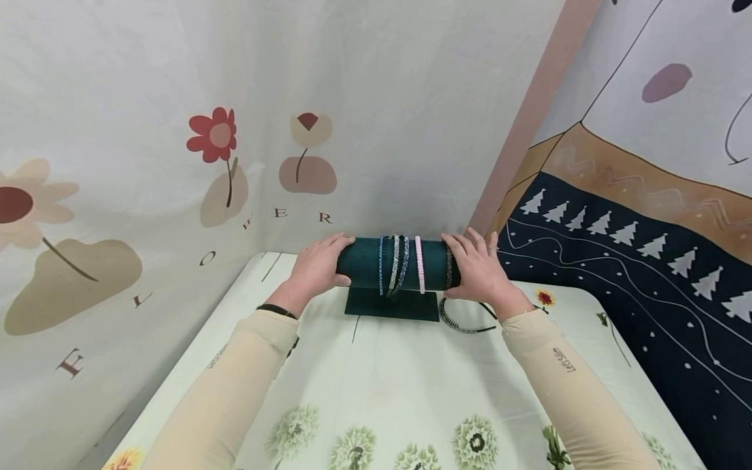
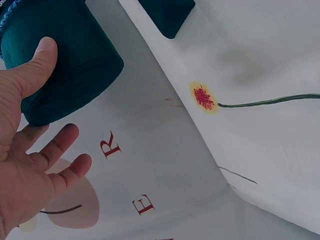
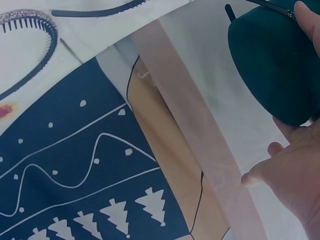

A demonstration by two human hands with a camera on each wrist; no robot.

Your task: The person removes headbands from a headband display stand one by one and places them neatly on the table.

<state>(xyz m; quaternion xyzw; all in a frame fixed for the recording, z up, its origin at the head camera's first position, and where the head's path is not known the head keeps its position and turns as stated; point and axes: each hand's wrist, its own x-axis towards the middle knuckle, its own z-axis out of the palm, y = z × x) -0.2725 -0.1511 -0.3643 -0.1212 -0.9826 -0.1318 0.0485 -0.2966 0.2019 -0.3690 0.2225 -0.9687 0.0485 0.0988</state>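
A dark green velvet headband stand (image 1: 362, 266) has a thick horizontal roll on a flat base. Around its middle sit a blue headband (image 1: 380, 267), a silvery one (image 1: 394, 264), a dark sparkly blue one (image 1: 404, 264) and a pale pink one (image 1: 420, 264). My left hand (image 1: 317, 264) grips the roll's left end, thumb in front and fingers over the top and behind. My right hand (image 1: 478, 267) holds the right end; its thumb touches a dark beaded headband (image 1: 449, 266) there. Part of that headband is hidden by the hand.
A loose dark toothed headband (image 1: 464, 329) with a glittery band lies on the table, right of the base. Flower-printed cloth covers the table (image 1: 388, 372). A printed curtain (image 1: 382, 117) hangs close behind, and a navy tree-patterned cloth (image 1: 617, 294) borders the right side.
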